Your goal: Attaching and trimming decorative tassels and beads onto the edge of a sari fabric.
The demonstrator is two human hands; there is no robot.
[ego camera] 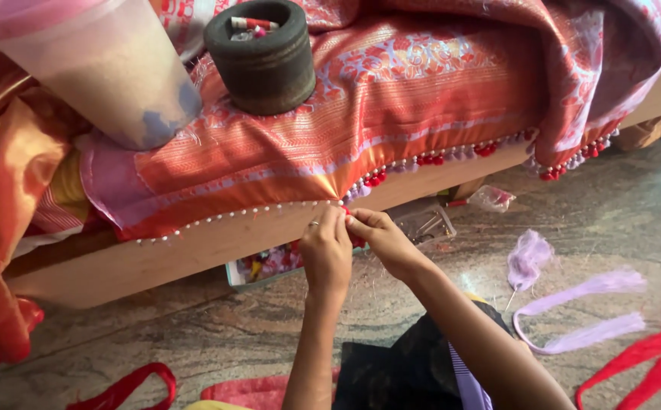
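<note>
Orange-red fabric draped over low wooden bench, dark round container on top. L hand pinches beaded hem edge; R hand just beside, fingertips pinched on same spot w/ red tassel. Lilac thread bundles on floor, far right.

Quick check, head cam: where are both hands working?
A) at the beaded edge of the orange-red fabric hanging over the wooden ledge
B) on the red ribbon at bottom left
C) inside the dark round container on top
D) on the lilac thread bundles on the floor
A: the left hand and right hand meet with fingers pinched at the beaded edge of the orange-red fabric, away from the dark container.
</note>
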